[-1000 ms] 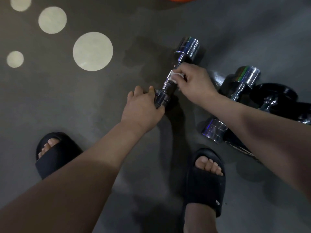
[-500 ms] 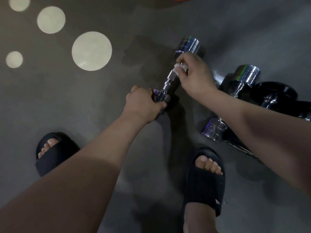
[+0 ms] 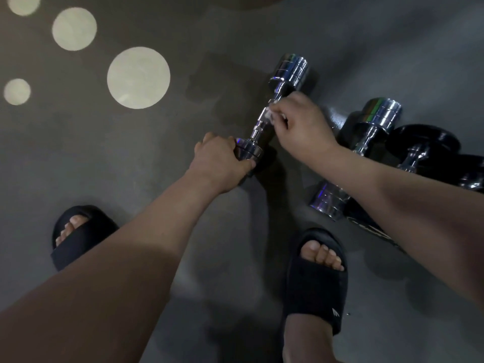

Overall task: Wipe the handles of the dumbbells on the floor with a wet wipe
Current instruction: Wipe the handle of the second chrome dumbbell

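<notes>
Gripping the near head of the chrome dumbbell, the left hand had fingers curled round that end; dumbbell sat angled down at the grey floor, resting or slightly lifted, couldn't tell. Right hand pinched the white wet wipe against the handle, roughly mid-length. Second chrome dumbbell and a black dumbbell lay close on the right, partly hidden by the right forearm.
</notes>
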Demonstrator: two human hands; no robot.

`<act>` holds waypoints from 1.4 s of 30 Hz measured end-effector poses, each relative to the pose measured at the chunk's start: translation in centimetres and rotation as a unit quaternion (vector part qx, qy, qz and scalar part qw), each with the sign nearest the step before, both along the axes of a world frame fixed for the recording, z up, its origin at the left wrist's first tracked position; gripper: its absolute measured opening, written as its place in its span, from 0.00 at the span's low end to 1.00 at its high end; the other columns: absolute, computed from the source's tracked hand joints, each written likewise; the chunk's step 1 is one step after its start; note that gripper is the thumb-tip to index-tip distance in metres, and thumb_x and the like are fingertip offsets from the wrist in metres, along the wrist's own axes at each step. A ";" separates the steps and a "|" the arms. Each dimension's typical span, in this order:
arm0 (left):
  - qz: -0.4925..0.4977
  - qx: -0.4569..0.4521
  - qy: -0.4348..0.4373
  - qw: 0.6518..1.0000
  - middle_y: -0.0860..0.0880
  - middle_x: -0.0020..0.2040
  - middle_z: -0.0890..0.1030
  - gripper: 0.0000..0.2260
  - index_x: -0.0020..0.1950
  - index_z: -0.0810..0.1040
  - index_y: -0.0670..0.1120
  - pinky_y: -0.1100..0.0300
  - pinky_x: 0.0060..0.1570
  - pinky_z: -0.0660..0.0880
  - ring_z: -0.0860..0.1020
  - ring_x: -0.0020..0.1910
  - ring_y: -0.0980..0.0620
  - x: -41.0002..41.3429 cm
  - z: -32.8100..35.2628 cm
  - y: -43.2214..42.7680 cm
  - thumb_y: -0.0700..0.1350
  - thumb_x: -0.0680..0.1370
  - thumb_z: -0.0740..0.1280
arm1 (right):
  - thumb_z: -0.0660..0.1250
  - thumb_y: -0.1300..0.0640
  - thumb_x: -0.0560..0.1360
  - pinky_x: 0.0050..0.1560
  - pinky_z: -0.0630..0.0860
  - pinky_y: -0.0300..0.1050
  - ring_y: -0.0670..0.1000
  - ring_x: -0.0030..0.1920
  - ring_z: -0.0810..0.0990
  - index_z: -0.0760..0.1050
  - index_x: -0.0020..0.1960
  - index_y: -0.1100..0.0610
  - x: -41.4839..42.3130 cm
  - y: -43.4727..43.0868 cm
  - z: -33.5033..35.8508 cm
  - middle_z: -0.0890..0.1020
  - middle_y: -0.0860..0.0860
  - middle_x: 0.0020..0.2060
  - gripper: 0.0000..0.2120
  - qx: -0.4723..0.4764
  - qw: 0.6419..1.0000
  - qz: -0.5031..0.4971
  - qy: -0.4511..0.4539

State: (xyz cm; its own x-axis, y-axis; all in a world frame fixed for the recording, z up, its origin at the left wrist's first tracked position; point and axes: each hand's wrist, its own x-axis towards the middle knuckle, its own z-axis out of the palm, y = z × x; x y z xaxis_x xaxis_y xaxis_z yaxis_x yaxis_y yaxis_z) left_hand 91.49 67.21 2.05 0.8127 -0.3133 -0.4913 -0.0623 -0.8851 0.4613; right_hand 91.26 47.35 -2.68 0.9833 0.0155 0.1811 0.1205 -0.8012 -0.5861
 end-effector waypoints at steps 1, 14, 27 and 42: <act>0.006 -0.005 0.009 1.000 0.50 0.33 0.68 0.15 0.37 0.70 0.50 0.55 0.45 0.67 0.76 0.51 0.37 0.1 -0.2 0.1 0.52 0.74 0.74 | 0.64 0.59 0.79 0.48 0.77 0.50 0.59 0.45 0.80 0.81 0.50 0.62 -0.4 0.3 -0.1 0.78 0.60 0.46 0.08 -0.005 1.000 0.013 -0.007; 0.008 0.032 -0.010 0.999 0.43 0.45 0.76 0.12 0.42 0.79 0.51 0.59 0.42 0.64 0.76 0.48 0.43 -0.2 -0.4 -0.6 0.58 0.71 0.75 | 0.61 0.54 0.80 0.44 0.78 0.57 0.65 0.48 0.79 0.78 0.57 0.59 2.2 -0.5 1.2 0.78 0.61 0.53 0.13 -0.117 0.992 -0.044 0.027; 0.000 0.053 -0.035 0.998 0.45 0.47 0.73 0.14 0.43 0.76 0.51 0.58 0.46 0.65 0.74 0.56 0.42 -0.6 -0.6 -1.1 0.59 0.71 0.74 | 0.51 0.48 0.78 0.44 0.79 0.58 0.67 0.47 0.79 0.79 0.63 0.55 2.2 -1.9 2.1 0.79 0.61 0.51 0.24 -0.177 0.982 0.042 0.040; 0.000 0.064 -0.063 0.996 0.48 0.47 0.69 0.20 0.54 0.80 0.48 0.56 0.51 0.67 0.72 0.59 0.42 -1.7 -1.0 -1.8 0.61 0.71 0.75 | 0.62 0.55 0.82 0.47 0.77 0.54 0.61 0.49 0.78 0.81 0.56 0.61 0.3 -1.4 0.9 0.78 0.59 0.50 0.12 -0.084 0.996 0.017 -0.006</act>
